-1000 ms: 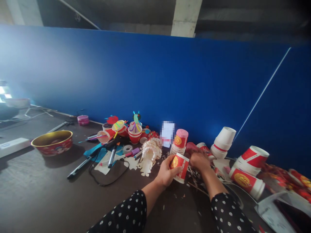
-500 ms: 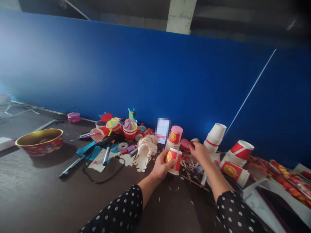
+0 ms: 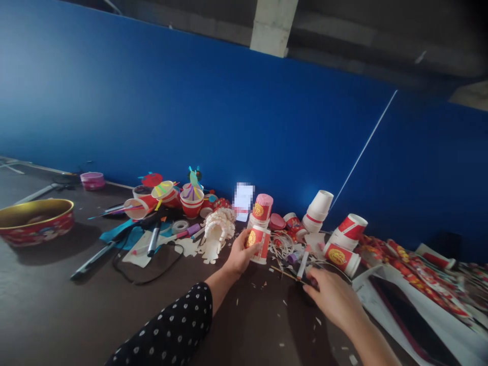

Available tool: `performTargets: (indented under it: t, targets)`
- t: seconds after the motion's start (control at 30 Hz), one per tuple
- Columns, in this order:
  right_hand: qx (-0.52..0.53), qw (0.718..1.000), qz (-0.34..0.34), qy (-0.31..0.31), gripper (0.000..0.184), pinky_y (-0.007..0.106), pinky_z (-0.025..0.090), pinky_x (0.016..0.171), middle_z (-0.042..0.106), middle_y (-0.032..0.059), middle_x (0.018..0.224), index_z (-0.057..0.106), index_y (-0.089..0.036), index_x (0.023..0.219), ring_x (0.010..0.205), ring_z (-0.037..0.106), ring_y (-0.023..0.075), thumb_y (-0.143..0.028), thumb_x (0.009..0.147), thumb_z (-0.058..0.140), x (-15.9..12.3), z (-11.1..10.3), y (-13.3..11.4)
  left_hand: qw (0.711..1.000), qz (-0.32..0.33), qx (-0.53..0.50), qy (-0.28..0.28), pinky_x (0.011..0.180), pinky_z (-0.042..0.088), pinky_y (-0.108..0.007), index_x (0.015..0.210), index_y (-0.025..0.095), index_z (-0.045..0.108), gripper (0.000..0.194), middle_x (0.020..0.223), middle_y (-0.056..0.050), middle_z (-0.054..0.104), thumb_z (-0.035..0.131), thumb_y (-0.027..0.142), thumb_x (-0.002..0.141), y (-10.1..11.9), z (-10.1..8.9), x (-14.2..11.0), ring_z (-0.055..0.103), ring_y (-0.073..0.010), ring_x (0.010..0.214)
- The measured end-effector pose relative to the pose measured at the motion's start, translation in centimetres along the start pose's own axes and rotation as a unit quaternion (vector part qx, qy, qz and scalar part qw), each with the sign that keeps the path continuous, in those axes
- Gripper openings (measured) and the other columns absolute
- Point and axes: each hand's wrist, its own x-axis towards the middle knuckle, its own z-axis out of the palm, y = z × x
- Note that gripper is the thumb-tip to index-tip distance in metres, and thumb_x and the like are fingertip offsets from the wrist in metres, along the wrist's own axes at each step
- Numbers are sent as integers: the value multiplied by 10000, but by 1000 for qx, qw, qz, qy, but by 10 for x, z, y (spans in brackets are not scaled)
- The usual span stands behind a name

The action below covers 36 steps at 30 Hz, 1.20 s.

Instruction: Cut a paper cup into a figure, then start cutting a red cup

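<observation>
A blue panel wall (image 3: 190,117) runs behind a dark counter (image 3: 46,305) strewn with paper-craft materials. The person's left hand (image 3: 240,252), below a black dotted sleeve (image 3: 163,325), is closed around a red-and-white paper cup (image 3: 260,244), held nearly upright over the counter. To the right of that cup, the right hand (image 3: 331,297) sits low with its fingers curled; whether it grips anything cannot be determined. Just behind the cup stands a pink-topped cup stack (image 3: 262,206). Left of the cup lie a fringed cut-paper cup piece (image 3: 217,229), a tape roll (image 3: 180,226) and a marker (image 3: 153,239). Right of the cup are loose paper strips (image 3: 281,245) and a white cup stack (image 3: 319,204). Well left of the cup sits a red tin bowl (image 3: 36,221) with a gold interior.
</observation>
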Motion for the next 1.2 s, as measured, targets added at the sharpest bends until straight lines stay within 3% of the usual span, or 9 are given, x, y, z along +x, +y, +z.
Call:
performTargets:
  t: [0.2, 0.43, 0.6, 0.77, 0.9, 1.07, 1.2]
  targets:
    - [-34, 999, 27, -24, 162, 322, 437, 654, 655, 94, 919, 629, -192, 858, 864, 622, 269, -168, 706, 576, -2, 8, -3, 1000, 12, -2, -6, 697, 453, -300, 1038, 112, 508, 504, 887, -68, 628, 674, 300, 601, -1, -1, 0, 576, -202, 791]
    - [-27, 999, 31, -27, 120, 325, 433, 617, 674, 100, 878, 648, -195, 764, 832, 631, 277, -186, 720, 536, -3, 4, -1, 1000, 3, -4, -13, 679, 451, -306, 1030, 122, 517, 494, 865, -64, 636, 679, 290, 595, -3, -1, 1, 583, -202, 748]
    - [-16, 999, 25, -19, 143, 322, 400, 557, 700, 92, 729, 664, -216, 672, 732, 646, 288, -203, 718, 529, -4, 2, 1, 1000, 11, -1, -15, 690, 450, -303, 1035, 120, 523, 485, 879, -69, 636, 676, 281, 604, -3, -1, 1, 579, -205, 774]
    - [6, 1000, 21, -5, 124, 318, 379, 539, 703, 113, 738, 670, -213, 698, 719, 646, 302, -182, 691, 550, -3, 5, 2, 1000, 15, 7, -17, 685, 450, -298, 1029, 126, 538, 465, 870, -61, 639, 672, 282, 613, -3, -2, 0, 580, -203, 771]
    - [52, 999, 12, 2, 115, 279, 386, 545, 708, 74, 740, 656, -226, 726, 719, 653, 257, -181, 684, 559, -3, 7, 4, 1000, 14, 4, -16, 682, 449, -295, 1033, 131, 538, 454, 875, -62, 642, 666, 290, 628, -4, -3, 0, 586, -208, 777]
    - [179, 983, 6, -35, 100, 207, 394, 460, 706, -16, 686, 614, -216, 737, 393, 601, 109, -183, 709, 523, -3, 8, 6, 1000, 17, 5, -21, 683, 450, -293, 1035, 130, 528, 432, 876, -61, 636, 649, 284, 651, -5, -3, 1, 581, -198, 769]
    - [253, 967, 25, -29, 64, 221, 401, 468, 687, -23, 623, 591, -198, 684, 373, 596, 117, -174, 679, 532, -2, 8, 8, 1000, 18, 11, -19, 686, 450, -295, 1024, 127, 524, 421, 863, -58, 629, 649, 266, 647, -6, -4, 2, 578, -199, 772]
